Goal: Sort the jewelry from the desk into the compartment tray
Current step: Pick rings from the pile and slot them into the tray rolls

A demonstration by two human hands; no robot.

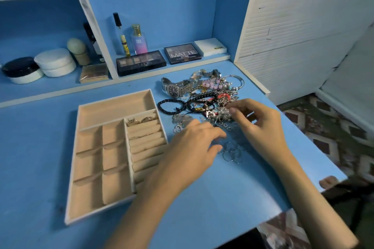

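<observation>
A beige compartment tray [97, 111] lies on the blue desk, with a few gold rings [141, 120] in its top ring roll. To its right is a tangled jewelry pile [214, 91]: a silver watch [174, 89], a black bead bracelet [172, 106], pink beads, chains and loose silver rings [232, 154]. My left hand [192, 147] reaches over the pile's near edge, its relaxed fingertips touching small silver pieces. My right hand [261, 125] is curled at the pile's right side, with thumb and fingers pinching a small silver piece.
Behind the desk surface [40, 147] a low shelf holds two eyeshadow palettes [141, 62], perfume bottles [138, 39] and a white box [210, 46]. Cream jars [54, 61] stand on the left shelf. The desk's right edge [303, 139] drops to a patterned floor.
</observation>
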